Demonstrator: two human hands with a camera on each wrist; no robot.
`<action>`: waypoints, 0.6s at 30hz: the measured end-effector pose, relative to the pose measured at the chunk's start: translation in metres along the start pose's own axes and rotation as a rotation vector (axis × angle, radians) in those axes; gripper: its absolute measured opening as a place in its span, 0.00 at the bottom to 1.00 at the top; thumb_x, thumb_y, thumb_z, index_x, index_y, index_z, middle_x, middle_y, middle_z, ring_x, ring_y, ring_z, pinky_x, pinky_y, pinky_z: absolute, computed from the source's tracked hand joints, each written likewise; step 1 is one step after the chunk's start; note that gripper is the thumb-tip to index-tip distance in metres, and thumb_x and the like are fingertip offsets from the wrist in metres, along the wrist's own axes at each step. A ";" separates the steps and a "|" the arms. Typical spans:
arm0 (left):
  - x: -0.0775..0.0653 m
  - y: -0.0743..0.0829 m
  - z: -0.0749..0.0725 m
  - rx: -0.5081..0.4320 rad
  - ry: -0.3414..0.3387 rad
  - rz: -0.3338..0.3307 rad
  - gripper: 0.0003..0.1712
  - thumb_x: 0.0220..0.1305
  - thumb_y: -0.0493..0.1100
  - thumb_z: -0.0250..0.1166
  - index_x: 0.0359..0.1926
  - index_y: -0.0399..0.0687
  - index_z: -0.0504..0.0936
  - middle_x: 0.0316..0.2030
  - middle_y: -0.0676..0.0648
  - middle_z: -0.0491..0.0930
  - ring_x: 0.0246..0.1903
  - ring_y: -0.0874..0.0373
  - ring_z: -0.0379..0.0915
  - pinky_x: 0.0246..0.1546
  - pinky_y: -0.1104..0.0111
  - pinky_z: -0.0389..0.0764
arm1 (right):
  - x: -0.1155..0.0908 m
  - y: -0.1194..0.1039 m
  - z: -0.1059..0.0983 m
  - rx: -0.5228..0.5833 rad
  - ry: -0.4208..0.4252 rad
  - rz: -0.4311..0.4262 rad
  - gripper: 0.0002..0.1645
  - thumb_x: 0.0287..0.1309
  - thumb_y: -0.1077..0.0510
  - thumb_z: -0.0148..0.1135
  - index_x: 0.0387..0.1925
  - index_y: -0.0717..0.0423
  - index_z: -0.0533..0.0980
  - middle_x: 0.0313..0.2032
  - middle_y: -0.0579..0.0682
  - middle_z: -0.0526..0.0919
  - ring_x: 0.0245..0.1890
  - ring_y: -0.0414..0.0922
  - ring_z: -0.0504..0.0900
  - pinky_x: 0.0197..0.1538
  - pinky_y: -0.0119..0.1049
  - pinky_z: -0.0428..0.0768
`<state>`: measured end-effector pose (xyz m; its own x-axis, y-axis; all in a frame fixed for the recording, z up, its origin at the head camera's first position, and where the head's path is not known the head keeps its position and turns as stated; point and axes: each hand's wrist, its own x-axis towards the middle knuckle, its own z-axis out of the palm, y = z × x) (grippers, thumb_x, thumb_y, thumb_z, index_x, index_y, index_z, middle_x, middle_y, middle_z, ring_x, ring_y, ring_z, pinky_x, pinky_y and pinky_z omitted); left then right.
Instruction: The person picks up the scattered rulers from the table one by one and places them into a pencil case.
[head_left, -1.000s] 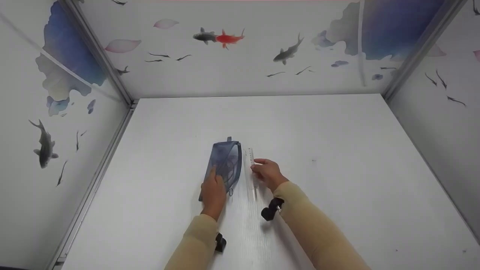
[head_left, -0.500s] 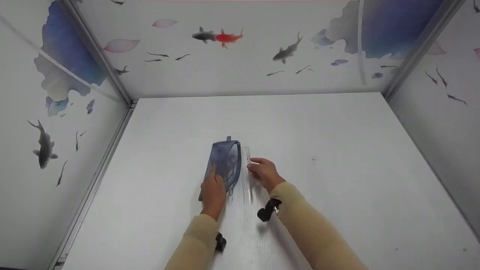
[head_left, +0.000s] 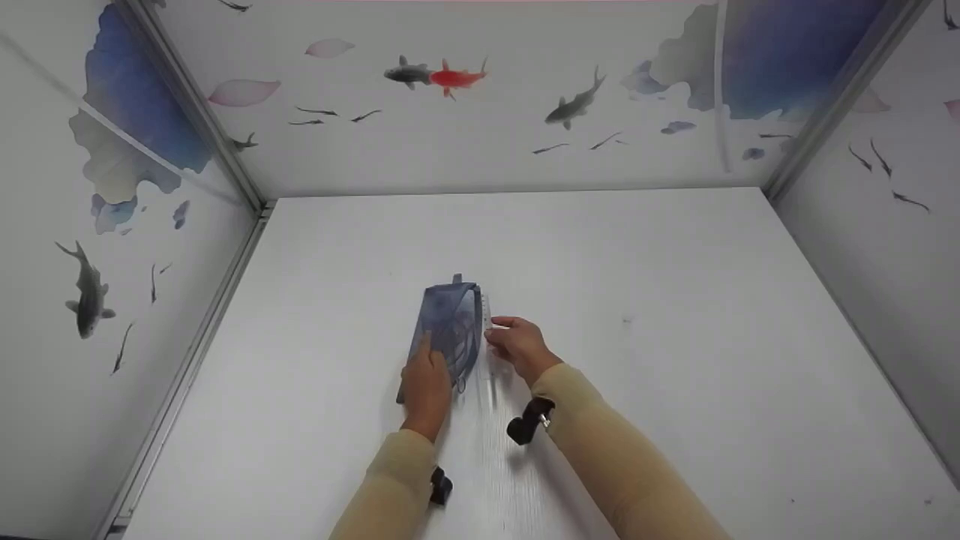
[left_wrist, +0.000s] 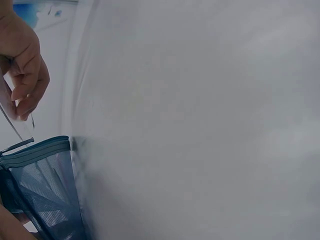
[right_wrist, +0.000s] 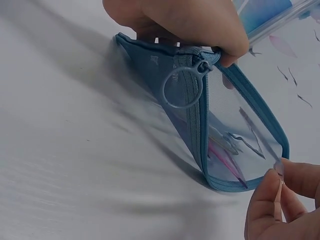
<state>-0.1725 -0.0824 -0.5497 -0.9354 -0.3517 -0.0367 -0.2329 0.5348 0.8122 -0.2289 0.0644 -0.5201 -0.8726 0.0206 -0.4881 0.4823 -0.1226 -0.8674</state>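
A blue mesh zip pouch (head_left: 446,315) stands on its side on the table, its zipped mouth spread wide toward the right. My left hand (head_left: 427,386) grips its near end. At the mouth, my right hand (head_left: 520,346) pinches a clear ruler (head_left: 486,306) between thumb and fingers. Seen from the right wrist, the ruler (right_wrist: 264,137) is edge-on and its far part overlaps the pouch opening. Inside the pouch show a pink slender item (right_wrist: 225,162) and other thin items. A ring pull (right_wrist: 183,87) hangs from the zipper near the left hand (right_wrist: 185,20).
The white tabletop (head_left: 637,262) reaches back to a wall (head_left: 495,157) printed with fish. Metal framing (head_left: 247,165) and side walls enclose it. A black wrist mount (head_left: 531,421) sits on the right sleeve, another (head_left: 441,486) on the left.
My right hand has moved left with the ruler, from beside the pouch to right at its open mouth. The left hand and the pouch have stayed in place.
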 end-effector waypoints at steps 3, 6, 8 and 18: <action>0.000 0.000 0.000 -0.003 0.000 0.001 0.28 0.71 0.43 0.42 0.70 0.46 0.66 0.63 0.40 0.72 0.59 0.42 0.70 0.53 0.49 0.70 | 0.001 -0.001 0.003 0.017 -0.005 0.013 0.25 0.57 0.70 0.61 0.57 0.67 0.73 0.28 0.49 0.79 0.23 0.39 0.74 0.30 0.30 0.74; 0.000 0.000 0.000 -0.004 0.003 -0.001 0.28 0.71 0.43 0.43 0.70 0.46 0.66 0.62 0.40 0.72 0.58 0.43 0.71 0.52 0.49 0.70 | 0.002 -0.002 0.007 0.028 -0.003 0.022 0.25 0.57 0.71 0.60 0.58 0.68 0.73 0.28 0.50 0.79 0.24 0.39 0.74 0.30 0.30 0.74; 0.000 0.000 -0.001 -0.002 0.005 -0.001 0.28 0.71 0.43 0.43 0.70 0.46 0.66 0.62 0.40 0.73 0.58 0.42 0.70 0.52 0.49 0.70 | 0.002 -0.003 0.010 0.036 0.004 0.032 0.25 0.57 0.71 0.60 0.58 0.68 0.73 0.30 0.51 0.81 0.25 0.39 0.75 0.31 0.30 0.75; 0.000 0.000 0.000 0.016 -0.001 -0.002 0.28 0.71 0.43 0.44 0.70 0.47 0.65 0.62 0.40 0.73 0.51 0.44 0.74 0.47 0.50 0.72 | 0.002 -0.008 0.023 0.014 0.032 0.047 0.24 0.58 0.70 0.61 0.57 0.65 0.74 0.35 0.52 0.81 0.27 0.40 0.75 0.36 0.33 0.75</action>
<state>-0.1724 -0.0821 -0.5501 -0.9352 -0.3521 -0.0385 -0.2389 0.5468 0.8024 -0.2369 0.0423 -0.5117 -0.8461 0.0460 -0.5310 0.5211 -0.1377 -0.8423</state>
